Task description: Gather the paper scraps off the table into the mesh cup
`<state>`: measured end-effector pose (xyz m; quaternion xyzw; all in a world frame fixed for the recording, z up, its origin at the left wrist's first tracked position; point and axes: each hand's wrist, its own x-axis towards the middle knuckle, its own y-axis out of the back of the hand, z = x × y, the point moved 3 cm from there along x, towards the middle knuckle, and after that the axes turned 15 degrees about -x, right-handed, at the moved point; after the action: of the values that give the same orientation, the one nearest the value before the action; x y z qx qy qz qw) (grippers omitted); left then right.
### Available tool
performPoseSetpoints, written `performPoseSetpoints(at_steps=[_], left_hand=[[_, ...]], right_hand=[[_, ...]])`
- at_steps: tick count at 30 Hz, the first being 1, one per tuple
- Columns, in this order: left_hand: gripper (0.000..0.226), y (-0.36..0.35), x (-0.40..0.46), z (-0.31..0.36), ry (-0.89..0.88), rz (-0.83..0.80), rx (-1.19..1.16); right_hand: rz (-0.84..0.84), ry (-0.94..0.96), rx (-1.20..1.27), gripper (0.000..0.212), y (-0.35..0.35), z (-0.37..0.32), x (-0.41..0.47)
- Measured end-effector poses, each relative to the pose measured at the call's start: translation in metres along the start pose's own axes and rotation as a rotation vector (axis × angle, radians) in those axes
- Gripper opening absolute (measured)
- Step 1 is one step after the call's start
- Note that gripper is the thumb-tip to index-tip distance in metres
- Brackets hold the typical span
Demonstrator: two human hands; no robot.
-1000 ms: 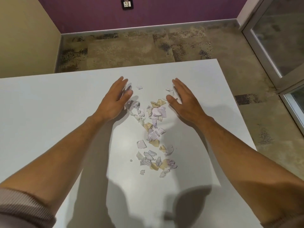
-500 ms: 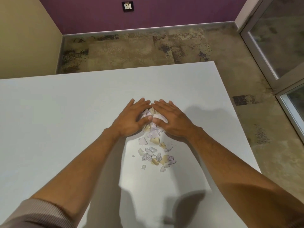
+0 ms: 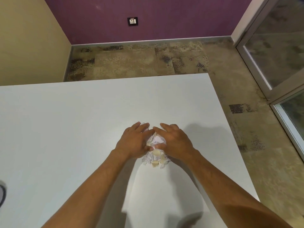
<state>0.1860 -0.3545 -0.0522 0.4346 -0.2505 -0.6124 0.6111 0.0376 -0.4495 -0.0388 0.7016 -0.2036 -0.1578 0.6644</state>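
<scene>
The paper scraps (image 3: 156,156), white, lilac and tan torn bits, lie bunched in one small heap on the white table (image 3: 79,122). My left hand (image 3: 133,143) and my right hand (image 3: 174,143) cup the heap from either side, palms down on the table. Their fingertips meet at the far side and the thumbs touch over the middle. Part of the heap shows between the hands and part spills out toward me below the thumbs. A grey round thing (image 3: 2,194), cut off by the left edge of the view, may be the mesh cup; I cannot tell.
The table's right edge (image 3: 233,145) runs close to my right forearm, with patterned floor beyond it. A glass door (image 3: 279,51) stands at the right, and a purple wall with a socket (image 3: 132,21) is at the back.
Both hands have slid toward me over the table, closing together and sweeping the spread-out scraps into one tight heap. The loose scraps nearer to me are now joined to that heap.
</scene>
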Motion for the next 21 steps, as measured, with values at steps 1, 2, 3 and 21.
performPoseSetpoints(at_steps=[1,2,3,21], left_hand=[[0.069,-0.002,-0.001,0.002,0.030,-0.010,0.031],[0.062,-0.001,-0.002,0.005,0.044,0.007,0.031],[0.054,-0.001,-0.003,0.007,0.047,0.033,0.009],[0.019,0.005,-0.015,0.021,0.263,0.346,-0.500]], right_hand=[[0.018,-0.013,-0.015,0.064,-0.001,-0.004,-0.001],[0.027,-0.017,-0.030,0.063,-0.003,-0.008,-0.002],[0.034,-0.014,-0.043,0.061,-0.004,-0.012,-0.003],[-0.132,-0.375,0.326,0.020,-0.005,-0.017,0.002]])
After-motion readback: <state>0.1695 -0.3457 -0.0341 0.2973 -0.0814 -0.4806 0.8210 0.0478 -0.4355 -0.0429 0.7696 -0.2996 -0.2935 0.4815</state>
